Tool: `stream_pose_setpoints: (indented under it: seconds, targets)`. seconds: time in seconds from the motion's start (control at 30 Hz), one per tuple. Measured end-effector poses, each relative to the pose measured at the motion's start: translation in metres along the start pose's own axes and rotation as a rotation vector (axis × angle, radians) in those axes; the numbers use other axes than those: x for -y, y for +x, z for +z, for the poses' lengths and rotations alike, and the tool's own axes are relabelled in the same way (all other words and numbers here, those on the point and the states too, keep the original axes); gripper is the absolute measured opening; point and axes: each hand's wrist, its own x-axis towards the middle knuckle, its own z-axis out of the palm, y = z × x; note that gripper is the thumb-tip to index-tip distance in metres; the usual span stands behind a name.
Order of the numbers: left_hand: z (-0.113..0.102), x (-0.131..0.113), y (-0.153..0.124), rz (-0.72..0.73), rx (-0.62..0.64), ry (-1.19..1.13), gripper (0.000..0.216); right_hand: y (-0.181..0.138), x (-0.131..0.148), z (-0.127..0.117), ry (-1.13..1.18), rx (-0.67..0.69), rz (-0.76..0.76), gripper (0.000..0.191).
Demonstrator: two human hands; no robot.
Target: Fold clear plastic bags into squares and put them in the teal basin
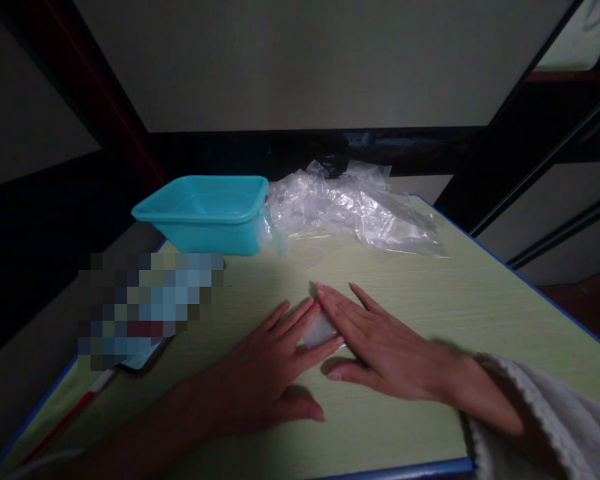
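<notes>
Working over a pale yellow-green, wood-grained desk (405, 433) with blue edging. Noting a heap of clear, crinkled plastic bags (320, 203) at the far side, up against a turquoise, rectangular plastic tub (205, 233). Holding the left hand (275, 363) and right hand (380, 340) flat, with fingers extended, gripping nothing. Partly covering a small, flat, translucent whitish piece (321, 330) on the desk beneath the fingers. Possibly risking a skid or crease through uneven pressure; possibly missing a bent edge by hiding it underneath.
</notes>
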Motion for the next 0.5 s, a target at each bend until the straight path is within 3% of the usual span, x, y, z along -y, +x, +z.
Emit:
stream_pose_setpoints:
  seconds: [0.5]
  targets:
    - [0.0032, -0.0012, -0.0011, -0.012, 0.006, 0.021, 0.079, 0.0006, -0.0006, 0.0007, -0.003, 0.032, 0.002, 0.085]
